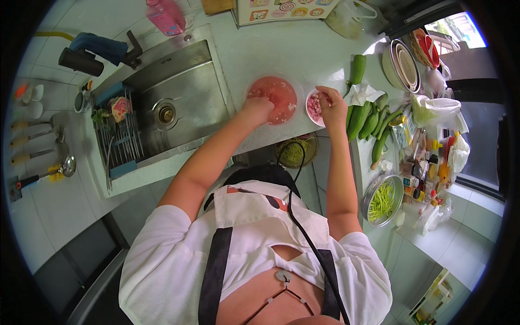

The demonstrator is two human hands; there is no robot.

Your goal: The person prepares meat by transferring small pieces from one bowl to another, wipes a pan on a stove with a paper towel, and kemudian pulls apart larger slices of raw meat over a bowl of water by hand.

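A round bowl of cloudy pinkish-red water (281,100) stands on the counter right of the sink, with small pale bits floating in it. At its left side my left hand (259,110) dips in, fingers curled together; whatever they hold is hidden. Just right of it is a small white bowl (309,115) with small pink pieces (314,106) in it, looking like chopped meat. My right hand (332,103) is over this bowl's right edge, its fingertips pinched together above the pieces. I cannot make out what is between them.
Left is a steel sink (214,65) with a dish rack (111,142). Several green cucumber-like vegetables (358,120) lie right of my right forearm. A metal bowl of green strips (382,201) sits nearer me. Below the counter edge is a bin (310,146) with green scraps.
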